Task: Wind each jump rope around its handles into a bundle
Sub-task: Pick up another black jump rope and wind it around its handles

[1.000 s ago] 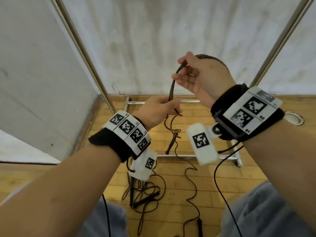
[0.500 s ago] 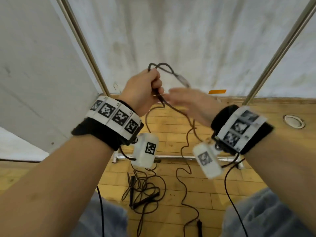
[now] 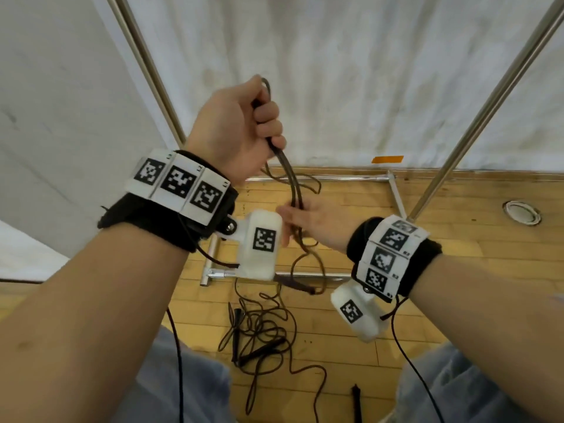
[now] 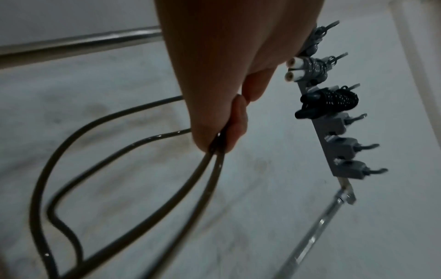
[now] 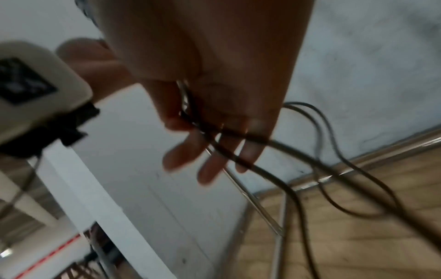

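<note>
The left hand, raised, grips doubled rope strands. They hang near-vertically to the right hand directly below, whose loosely spread fingers guide them.

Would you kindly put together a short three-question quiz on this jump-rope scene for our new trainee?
1. True or false: the left hand grips strands of the brown rope.
2. Which hand is lower in the head view?
3. Where does the other tangled rope lie? A) on the wooden floor B) on a hook C) over a forearm

Key:
1. True.
2. The right hand, its fingers spread, rope strands across them.
3. A.
</note>
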